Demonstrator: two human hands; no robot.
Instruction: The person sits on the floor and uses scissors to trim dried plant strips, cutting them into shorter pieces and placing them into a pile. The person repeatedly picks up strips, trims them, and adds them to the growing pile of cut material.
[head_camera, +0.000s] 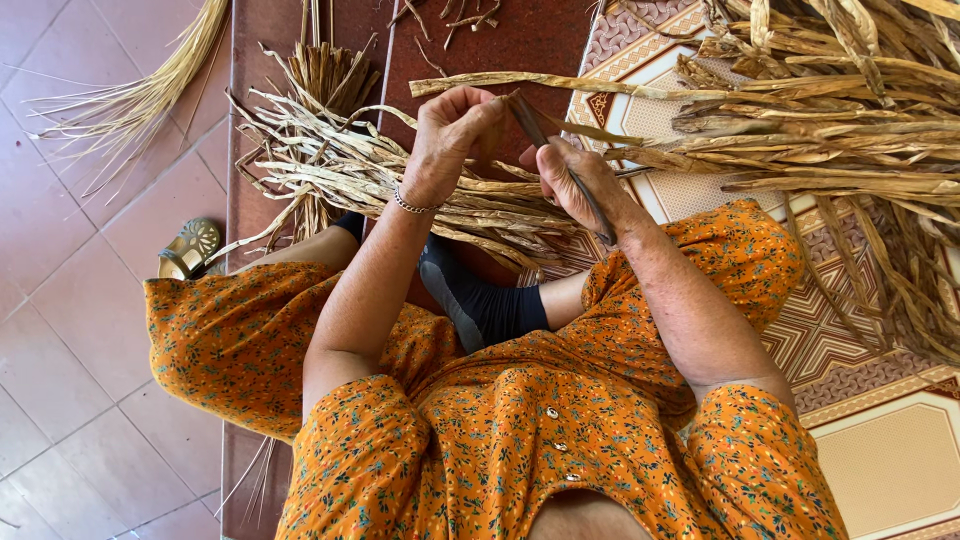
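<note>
The person sits on the floor, legs out, with both hands raised over the lap. The left hand (455, 135) is closed in a fist on the near end of a long dried leaf strip (560, 88), which runs away from that hand to the person's right, toward the pile of dried leaves (830, 120) on the patterned mat (880, 460). The right hand (575, 180) is closed around a dark, narrow blade-like tool (585, 195); its tip lies just beside the left fist, against the strip. Whether the edge is actually cutting cannot be told.

A bundle of worked strips (340, 170) lies just beyond the left hand, across the legs. Finer pale fibres (140, 95) lie well apart, further to the left of it, on the tiled floor (70, 330).

Assessment: the step appears to be splitting or scraping the strip. To do it well, the left hand should keep the strip taut, the tool should follow the grain at a shallow angle, and the stroke should run away from the gripping fingers, which sit very close to the tip.
</note>
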